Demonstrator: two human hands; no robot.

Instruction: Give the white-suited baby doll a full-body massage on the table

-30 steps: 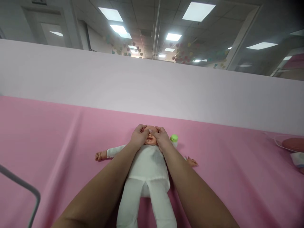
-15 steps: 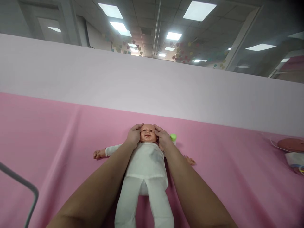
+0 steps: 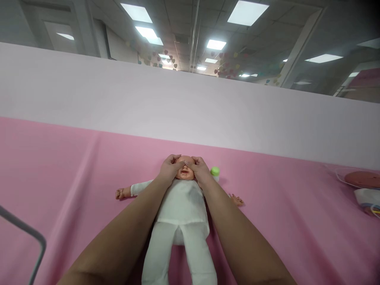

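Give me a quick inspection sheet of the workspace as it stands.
Surface: pink cover, creased.
Job's things: white-clothed doll on its back, arms spread; mouth visible, eyes hidden.
Clutter: green-capped container near the right hand; brownish round item and white item at the right edge; bent grey bar, lower left.
Hands: left hand and right hand cup the doll's head, thumbs across its eyes.
Cables: nothing seen for certain; pale loop at the right edge is unclear.
Surroundings: white barrier behind; ceiling lights and heart-shaped decorations beyond.
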